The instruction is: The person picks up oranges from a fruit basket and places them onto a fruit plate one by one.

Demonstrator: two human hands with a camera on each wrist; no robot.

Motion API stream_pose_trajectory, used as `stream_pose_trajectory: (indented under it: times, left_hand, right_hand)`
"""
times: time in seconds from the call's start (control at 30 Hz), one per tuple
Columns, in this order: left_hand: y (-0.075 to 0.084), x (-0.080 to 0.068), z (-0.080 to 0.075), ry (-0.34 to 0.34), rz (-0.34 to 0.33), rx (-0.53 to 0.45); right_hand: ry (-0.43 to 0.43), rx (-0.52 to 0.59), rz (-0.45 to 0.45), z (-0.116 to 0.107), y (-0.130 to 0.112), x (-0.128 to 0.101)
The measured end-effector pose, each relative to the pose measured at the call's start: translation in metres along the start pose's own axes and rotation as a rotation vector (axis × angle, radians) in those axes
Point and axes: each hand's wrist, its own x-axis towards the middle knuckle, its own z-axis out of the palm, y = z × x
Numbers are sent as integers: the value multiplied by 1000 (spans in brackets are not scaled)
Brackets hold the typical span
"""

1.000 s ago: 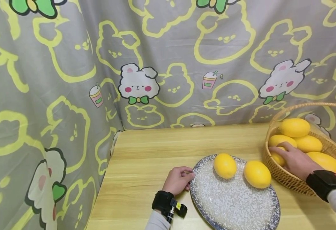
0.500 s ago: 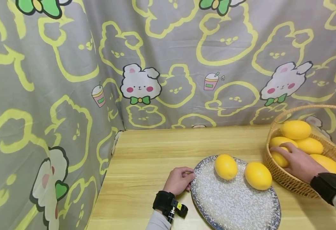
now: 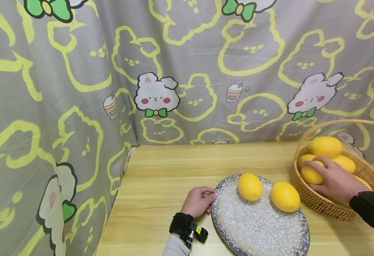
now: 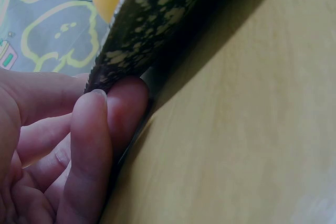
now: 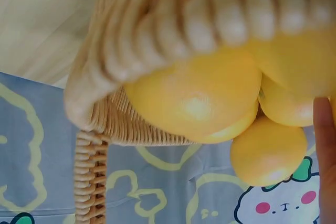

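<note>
My left hand [image 3: 198, 202] pinches the left rim of the speckled grey oval plate [image 3: 258, 227]. In the left wrist view, fingers [image 4: 89, 129] press at the dark plate edge [image 4: 152, 35] and reach under it. Two lemons lie on the plate's far part, a left lemon [image 3: 249, 186] and a right lemon [image 3: 285, 196]. Inside the wicker basket [image 3: 322, 204], my right hand [image 3: 338, 179] grips a lemon [image 3: 311, 175] near the left wall. Only one finger [image 5: 325, 145] of it shows in the right wrist view.
Several other lemons fill the basket, one top lemon [image 3: 325, 146] resting on the others. The basket's arched handle [image 3: 350, 121] rises above them. A patterned grey curtain [image 3: 199, 53] hangs behind and left of the wooden table [image 3: 161, 167].
My right hand has lifted the gripped lemon slightly within the basket. The left hand keeps its hold on the plate rim, and the two lemons on the plate stay put.
</note>
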Motion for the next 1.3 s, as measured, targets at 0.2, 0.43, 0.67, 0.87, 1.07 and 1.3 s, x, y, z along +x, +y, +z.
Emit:
stream_pose_trajectory:
  times: [0.2, 0.43, 0.67, 0.87, 1.07, 1.3]
  left_hand:
    - [0, 0, 0, 2, 16, 6]
    - [0, -1, -1, 7, 19, 8]
    - [1, -4, -2, 1, 16, -5]
    - [1, -4, -1, 2, 14, -10]
    - [0, -1, 1, 0, 4, -7]
    - [-1, -2, 0, 0, 11, -9]
  right_hand:
    - [-17, -8, 24, -8, 1, 0]
    - [27, -17, 4, -18, -2, 4]
    - [17, -10, 19, -27, -10, 9]
    - [24, -7, 32, -31, -18, 13]
    - [53, 15, 21, -32, -28, 17]
    - [74, 33, -21, -31, -40, 23]
